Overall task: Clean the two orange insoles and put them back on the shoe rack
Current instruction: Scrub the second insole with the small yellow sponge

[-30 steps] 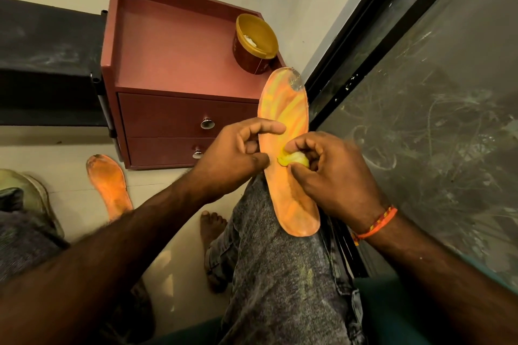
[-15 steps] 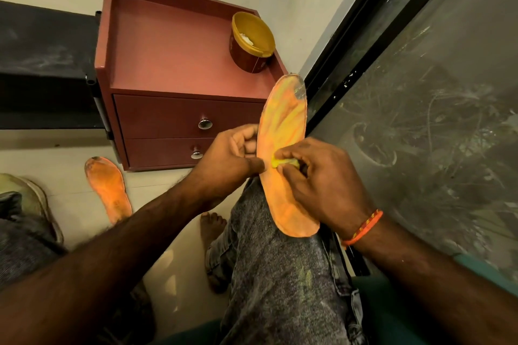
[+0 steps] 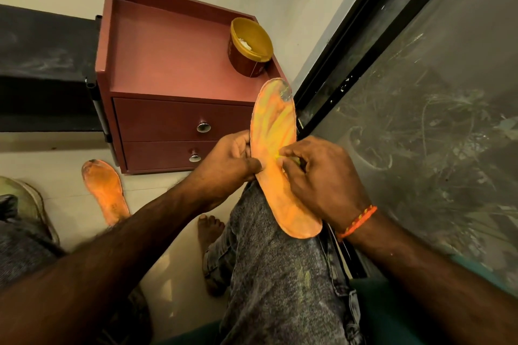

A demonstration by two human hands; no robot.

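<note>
An orange insole [image 3: 273, 123] stands on my right knee, toe end up, streaked with yellow and with a grey spot at the tip. My left hand [image 3: 229, 165] grips its left edge at the middle. My right hand [image 3: 316, 176] presses a small yellow cloth [image 3: 294, 160] against the insole's face; the fingers hide most of the cloth. The second orange insole [image 3: 105, 190] lies flat on the floor to the left, dirty at the toe, partly behind my left forearm.
A red two-drawer cabinet [image 3: 168, 64] stands ahead against the wall, with an open yellow-rimmed tub [image 3: 251, 46] on its top right corner. A dark window frame [image 3: 364, 36] and dusty pane run along the right. A pale shoe [image 3: 25, 199] sits at far left.
The insole has tilted more upright and turned slightly left. My right hand with the cloth slid across its middle, and my left fingers curled in behind the edge.
</note>
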